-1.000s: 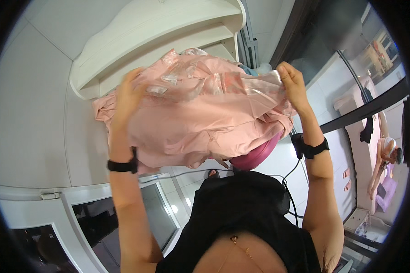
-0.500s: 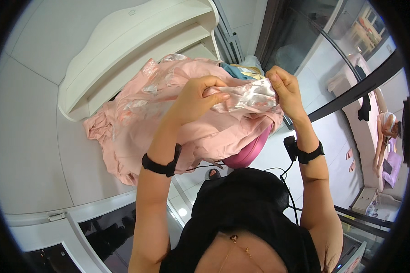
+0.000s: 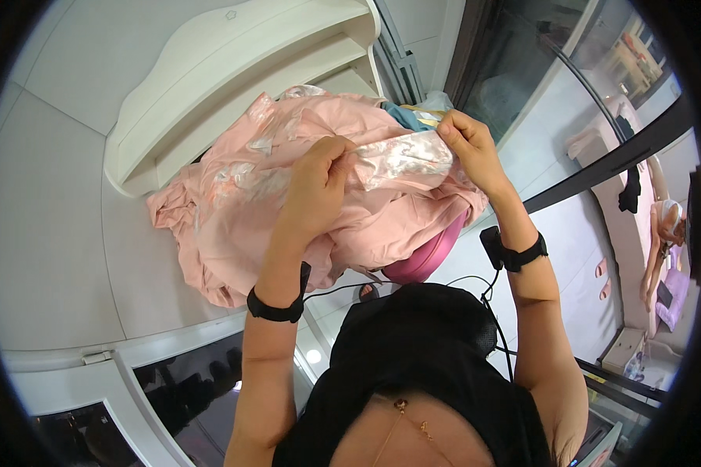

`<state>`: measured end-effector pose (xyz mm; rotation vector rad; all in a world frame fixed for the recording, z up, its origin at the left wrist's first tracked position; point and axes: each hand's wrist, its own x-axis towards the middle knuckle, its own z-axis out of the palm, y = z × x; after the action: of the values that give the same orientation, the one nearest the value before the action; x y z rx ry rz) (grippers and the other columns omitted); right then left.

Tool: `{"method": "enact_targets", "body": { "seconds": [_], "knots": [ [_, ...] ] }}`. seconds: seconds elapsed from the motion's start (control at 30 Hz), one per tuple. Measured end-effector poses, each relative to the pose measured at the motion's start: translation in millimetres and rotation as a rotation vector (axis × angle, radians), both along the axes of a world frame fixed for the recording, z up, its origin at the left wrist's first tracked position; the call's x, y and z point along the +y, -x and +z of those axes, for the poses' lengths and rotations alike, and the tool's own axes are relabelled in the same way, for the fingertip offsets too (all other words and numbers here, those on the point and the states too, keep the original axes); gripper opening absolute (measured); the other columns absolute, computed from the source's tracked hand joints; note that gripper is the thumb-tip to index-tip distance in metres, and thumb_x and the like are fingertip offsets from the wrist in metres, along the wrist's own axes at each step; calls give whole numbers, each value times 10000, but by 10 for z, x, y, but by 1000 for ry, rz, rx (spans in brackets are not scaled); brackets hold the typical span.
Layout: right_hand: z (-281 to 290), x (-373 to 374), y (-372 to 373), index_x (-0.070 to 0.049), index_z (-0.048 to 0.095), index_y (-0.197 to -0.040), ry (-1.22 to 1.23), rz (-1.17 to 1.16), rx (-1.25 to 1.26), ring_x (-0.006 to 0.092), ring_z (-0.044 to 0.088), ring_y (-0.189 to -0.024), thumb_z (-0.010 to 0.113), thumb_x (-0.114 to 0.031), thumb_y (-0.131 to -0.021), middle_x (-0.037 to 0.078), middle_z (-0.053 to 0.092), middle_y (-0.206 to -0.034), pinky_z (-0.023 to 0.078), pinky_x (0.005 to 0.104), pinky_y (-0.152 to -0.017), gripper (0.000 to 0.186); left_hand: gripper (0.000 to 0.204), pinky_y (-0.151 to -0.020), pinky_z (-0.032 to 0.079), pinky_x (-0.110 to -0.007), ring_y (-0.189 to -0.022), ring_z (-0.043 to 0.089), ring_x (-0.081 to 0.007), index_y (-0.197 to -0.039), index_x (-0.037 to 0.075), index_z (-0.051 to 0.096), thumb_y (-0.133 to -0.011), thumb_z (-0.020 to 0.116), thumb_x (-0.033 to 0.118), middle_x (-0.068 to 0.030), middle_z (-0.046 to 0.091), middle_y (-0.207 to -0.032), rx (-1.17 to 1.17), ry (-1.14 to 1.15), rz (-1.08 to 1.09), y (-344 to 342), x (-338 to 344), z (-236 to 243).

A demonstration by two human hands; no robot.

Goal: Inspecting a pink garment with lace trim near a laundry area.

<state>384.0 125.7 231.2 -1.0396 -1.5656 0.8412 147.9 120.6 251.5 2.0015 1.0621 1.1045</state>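
Note:
A large pink cloth, with shiny white-and-peach patterned parts, lies heaped in front of the shelf. Between my hands a satiny strip of it is stretched out flat. My left hand pinches the strip's left end, fingers curled and partly hidden. At the strip's upper right corner, my right hand grips the edge between thumb and fingers. Both hands are raised over the heap, roughly level with each other.
A white curved shelf unit stands behind the heap. Under its right side shows a pink rounded stool or tub. Teal and yellow fabric lies beyond. A glass door is at right; a person is on a bed there.
My left hand has turned and drawn a little left along the strip. My right hand has shifted slightly left, and the strip now lies flatter between them.

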Motion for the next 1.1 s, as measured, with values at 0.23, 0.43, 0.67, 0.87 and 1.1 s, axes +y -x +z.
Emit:
{"method": "enact_targets", "body": {
  "seconds": [0.23, 0.43, 0.67, 0.87, 1.1],
  "knots": [
    [162, -254, 659, 5, 470, -685, -332, -53, -198, 264, 385, -499, 492, -209, -833, 153, 413, -562, 362, 330, -502, 261, 152, -488, 357, -329, -519, 470, -212, -783, -5, 517, -848, 475, 126, -116, 524, -597, -243, -58, 147, -453, -114, -154],
    [19, -72, 313, 21, 489, -692, -102, -321, -259, 338, 466, -526, 462, -199, -849, 180, 435, -567, 381, 358, -506, 272, 211, -438, 349, -365, -437, 453, -242, -718, 8, 514, -863, 460, 151, -124, 487, -530, 32, -357, 341, -143, -65, -383],
    [82, -143, 373, 7, 504, -686, -259, -313, -161, 348, 454, -529, 444, -202, -863, 198, 493, -620, 378, 367, -505, 281, 253, -404, 322, -381, -415, 440, -304, -646, 19, 465, -863, 448, 146, -141, 449, -489, -318, -195, 221, -126, -204, -3],
    [-2, -224, 619, 15, 470, -657, -293, -374, -109, 291, 404, -454, 468, -189, -855, 161, 448, -557, 351, 350, -458, 284, 205, -411, 348, -373, -420, 469, -275, -663, 45, 499, -844, 466, 136, -130, 478, -514, 4, -432, 347, -271, -79, -279],
    [-187, -196, 261, 2, 447, -615, -346, -432, -225, 299, 404, -446, 473, -148, -851, 157, 410, -512, 334, 349, -448, 280, 200, -459, 353, -368, -484, 473, -300, -695, -1, 498, -844, 476, 130, -148, 472, -529, 176, -434, 288, -41, -136, -275]
  ]
}}
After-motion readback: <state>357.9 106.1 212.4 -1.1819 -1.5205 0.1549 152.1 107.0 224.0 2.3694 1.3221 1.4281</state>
